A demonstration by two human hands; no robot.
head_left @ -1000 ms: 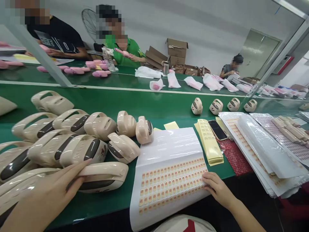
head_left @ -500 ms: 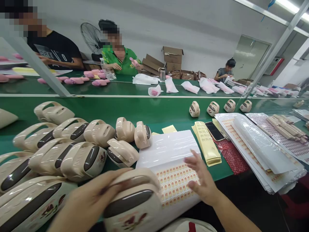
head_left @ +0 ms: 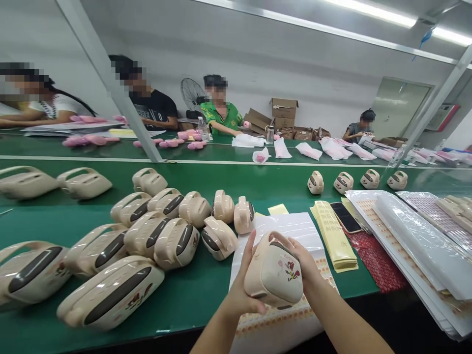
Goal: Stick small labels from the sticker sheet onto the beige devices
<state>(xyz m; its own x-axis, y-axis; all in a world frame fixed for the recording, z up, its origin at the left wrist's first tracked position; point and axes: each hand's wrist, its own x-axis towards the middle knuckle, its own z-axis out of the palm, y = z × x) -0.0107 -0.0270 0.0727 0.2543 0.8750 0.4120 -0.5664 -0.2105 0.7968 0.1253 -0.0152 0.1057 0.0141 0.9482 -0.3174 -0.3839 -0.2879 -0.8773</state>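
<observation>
A cream-coloured housing with a looped handle and a red floral picture is held up between both hands above the sticker sheet. My left hand grips its left side, with the thumb low on the body and fingers up along the edge. On the right side, my right hand is wrapped round the upper corner by the handle, its fingers partly hidden. Under the housing lies the white sheet with rows of small orange stickers. Several similar housings with dark oval panels stand on the green table to the left.
Yellow sticker strips, a phone, red bubble wrap and stacked plastic-covered sheets lie to the right. Several small housings line the belt. Other people sit across it, near pink items and a metal post.
The housing has moved right and been turned, its picture now facing up. My right hand, previously apart above the sheet, has taken hold of it. The view has swung left.
</observation>
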